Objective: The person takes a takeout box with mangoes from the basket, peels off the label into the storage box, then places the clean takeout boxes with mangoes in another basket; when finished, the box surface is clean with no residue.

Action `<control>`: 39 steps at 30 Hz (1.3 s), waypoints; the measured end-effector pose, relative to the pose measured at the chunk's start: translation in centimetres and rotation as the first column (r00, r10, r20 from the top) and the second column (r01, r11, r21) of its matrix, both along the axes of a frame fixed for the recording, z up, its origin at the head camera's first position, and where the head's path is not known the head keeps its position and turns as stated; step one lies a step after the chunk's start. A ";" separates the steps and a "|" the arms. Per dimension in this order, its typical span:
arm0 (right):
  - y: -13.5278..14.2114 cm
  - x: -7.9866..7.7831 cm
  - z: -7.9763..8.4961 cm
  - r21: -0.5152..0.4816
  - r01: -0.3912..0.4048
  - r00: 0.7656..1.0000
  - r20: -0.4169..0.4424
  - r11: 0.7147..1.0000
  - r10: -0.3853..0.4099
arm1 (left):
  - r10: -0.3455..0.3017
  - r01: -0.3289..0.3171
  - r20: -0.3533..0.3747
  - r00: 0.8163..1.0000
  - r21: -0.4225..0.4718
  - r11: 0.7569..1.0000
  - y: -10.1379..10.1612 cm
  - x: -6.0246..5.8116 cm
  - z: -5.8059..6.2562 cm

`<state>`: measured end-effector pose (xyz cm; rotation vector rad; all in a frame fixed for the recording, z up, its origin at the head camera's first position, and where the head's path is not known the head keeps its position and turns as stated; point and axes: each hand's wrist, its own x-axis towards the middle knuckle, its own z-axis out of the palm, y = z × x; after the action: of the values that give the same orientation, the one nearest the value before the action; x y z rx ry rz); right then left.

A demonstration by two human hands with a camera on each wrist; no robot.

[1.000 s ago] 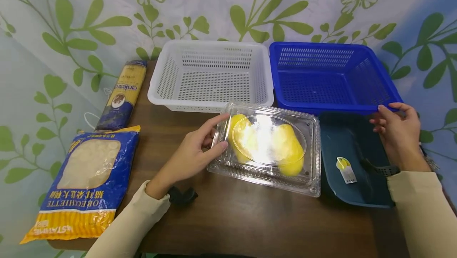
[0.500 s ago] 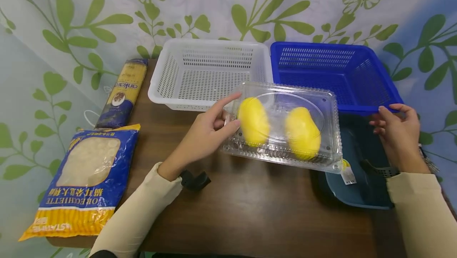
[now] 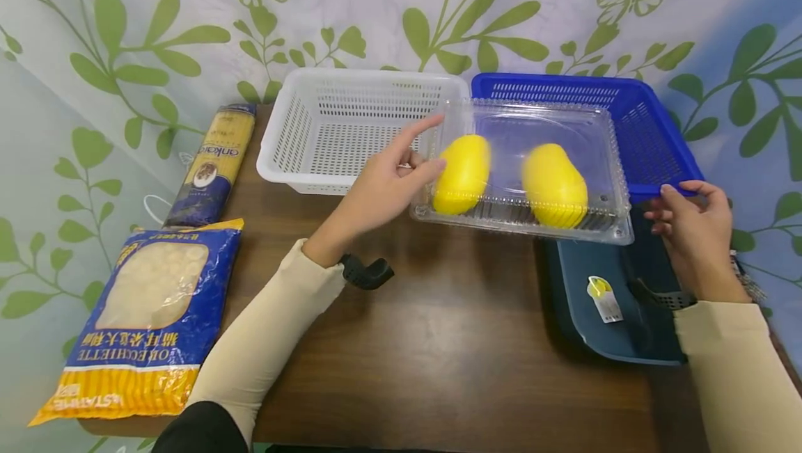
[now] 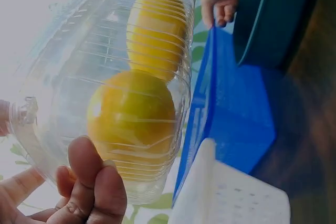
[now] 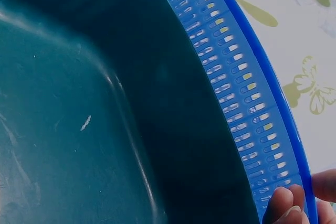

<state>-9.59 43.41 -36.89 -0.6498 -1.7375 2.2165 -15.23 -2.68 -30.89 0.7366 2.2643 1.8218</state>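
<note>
My left hand (image 3: 388, 185) grips the left edge of a clear plastic clamshell box (image 3: 501, 225), its index finger stretched along the side. Inside lie two yellow mangoes, a left mango (image 3: 464, 175) and a right mango (image 3: 554, 188). The box is held in the air and overlaps part of the blue basket (image 3: 667, 119) in the head view. In the left wrist view, curled fingers (image 4: 107, 192) show beside the box. My right hand (image 3: 698, 248) pinches the near right corner of the blue basket's rim; in the right wrist view, fingertips (image 5: 283, 203) meet that rim.
A white basket (image 3: 278, 154) stands left of the blue one. Below my right hand lies a dark teal bin (image 3: 579, 265) with a label (image 3: 604, 300). At the left are a spaghetti pack (image 3: 213, 164) and a blue-and-orange orecchiette bag (image 3: 144, 314). A patterned curtain (image 3: 376, 8) hangs behind the table.
My left hand has raised the box of mangoes and carried it forward and right, from near the white basket to over the blue basket. My right hand stays on the rim.
</note>
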 end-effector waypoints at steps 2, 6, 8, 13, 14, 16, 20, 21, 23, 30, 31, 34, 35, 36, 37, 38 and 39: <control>0.0 0.0 0.1 0.002 0.004 1.000 0.002 1.000 -0.004 | 0.014 -0.014 0.012 1.000 -0.016 1.000 0.4 -1.0 0.2; 0.1 0.0 0.1 0.006 0.008 1.000 0.012 1.000 -0.008 | 0.040 -0.038 0.041 0.998 -0.041 0.998 1.3 -2.9 0.6; 0.1 0.0 0.0 0.008 0.009 1.000 0.019 1.000 -0.009 | 0.050 -0.046 0.053 0.997 -0.063 0.997 1.8 -3.8 0.8; -0.1 -0.3 -0.1 0.017 0.013 1.000 0.013 1.000 -0.013 | 0.052 -0.047 0.081 0.995 -0.070 0.996 3.0 -5.8 1.5; -0.1 -0.4 -0.2 0.020 0.012 1.000 0.012 1.000 -0.013 | 0.051 -0.045 0.092 0.994 -0.066 0.997 3.3 -6.2 1.7; -0.2 -0.5 -0.1 0.025 0.011 1.000 0.015 1.000 -0.011 | 0.048 -0.042 0.105 0.993 -0.061 0.997 3.9 -6.9 1.9; -0.2 -0.5 0.0 0.030 0.011 1.000 0.018 1.000 -0.011 | 0.042 -0.036 0.148 0.988 -0.043 0.998 5.4 -8.2 1.9; -0.2 -0.5 0.1 0.030 0.012 1.000 0.016 0.999 -0.012 | 0.041 -0.036 0.161 0.986 -0.036 0.999 5.9 -8.6 1.8; -0.1 -0.4 0.2 0.033 0.013 1.000 0.015 0.999 -0.013 | 0.039 -0.034 0.186 0.982 -0.029 0.999 7.0 -9.2 1.6; 0.1 -0.1 0.0 0.031 0.018 0.999 0.029 0.999 -0.019 | -0.020 0.049 0.242 0.970 -0.112 0.993 10.4 -10.6 1.4; 0.1 -0.1 -0.1 0.027 0.021 0.999 0.030 0.999 -0.022 | -0.036 0.069 0.247 0.968 -0.128 0.989 10.9 -10.8 1.5; 0.1 -0.2 -0.1 0.022 0.024 0.999 0.023 0.999 -0.025 | -0.062 0.110 0.263 0.963 -0.175 0.978 12.0 -11.3 1.7; 0.1 -0.2 -0.1 0.024 0.023 0.999 0.021 0.999 -0.024 | -0.063 0.116 0.268 0.961 -0.189 0.975 12.3 -11.4 1.7; 0.1 -0.3 -0.1 0.023 0.022 1.000 0.018 0.999 -0.023 | -0.062 0.120 0.273 0.960 -0.201 0.972 12.6 -11.6 1.8; 0.1 -0.3 -0.1 0.021 0.023 1.000 0.016 1.000 -0.023 | -0.062 0.123 0.278 0.958 -0.209 0.970 12.9 -11.8 1.7; 0.1 -0.3 -0.1 0.025 0.024 1.000 0.018 0.999 -0.024 | -0.061 0.126 0.285 0.957 -0.216 0.968 13.2 -11.9 1.7; 0.1 -0.3 -0.1 0.028 0.026 0.999 0.023 0.999 -0.026 | -0.062 0.130 0.292 0.954 -0.222 0.966 13.5 -12.0 1.6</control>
<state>-9.89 43.49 -36.97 -0.6905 -1.7578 2.1721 -27.28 10.81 -29.28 0.4989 2.1651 1.4675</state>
